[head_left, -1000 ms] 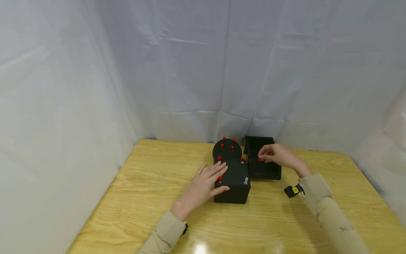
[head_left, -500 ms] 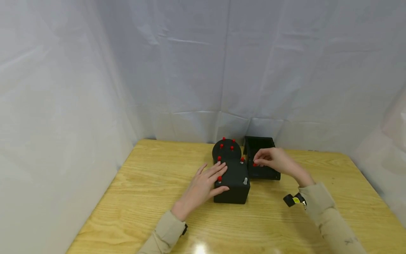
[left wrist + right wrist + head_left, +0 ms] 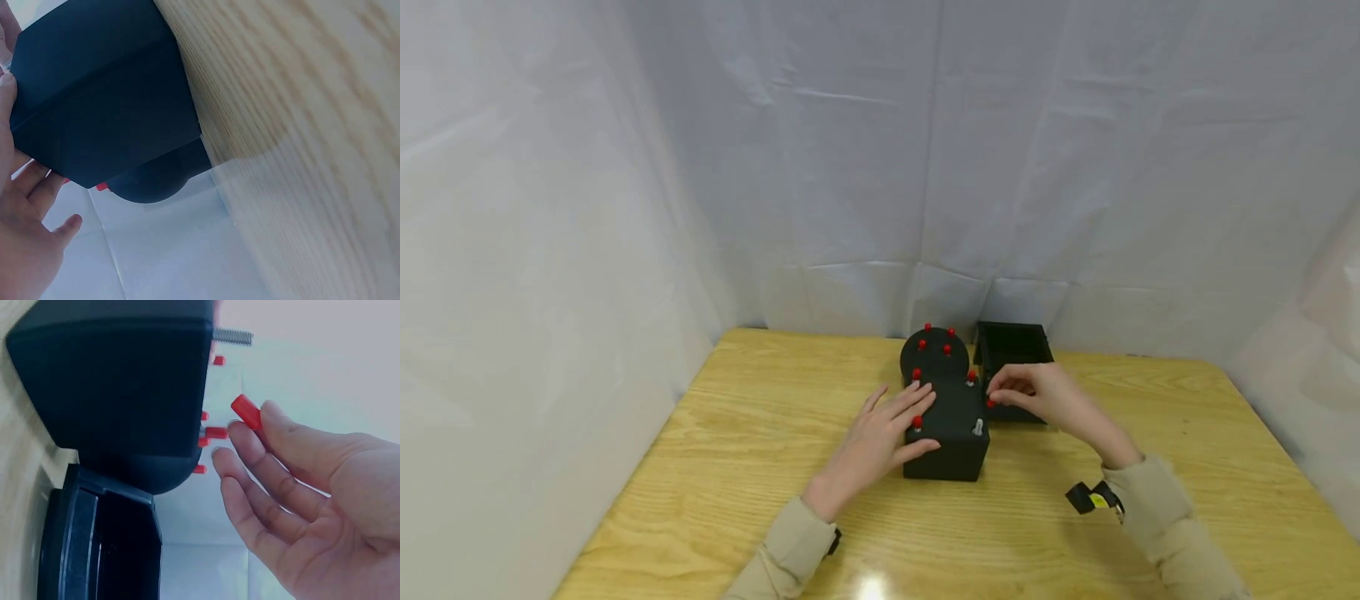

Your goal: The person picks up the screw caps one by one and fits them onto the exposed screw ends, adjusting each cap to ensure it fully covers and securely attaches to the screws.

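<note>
Right hand [image 3: 300, 487]: pinches red cap [image 3: 246, 411], apparently between thumb and forefinger; thumb hidden. Cap just beside black block [image 3: 946, 429], near its bare screw [image 3: 232, 337]. Left hand [image 3: 874, 442]: flat-fingered on block, on desk [image 3: 737, 467].

No text, label, brand, number or sign can be read in any of the views. The black block [image 3: 945, 433] with its red caps, the black tray [image 3: 1011, 354] to its right and the wooden bench [image 3: 737, 467] show only plain surfaces. The small yellow patch [image 3: 1099, 499] on the band at the right wrist is too small to tell if something is written on it.
</note>
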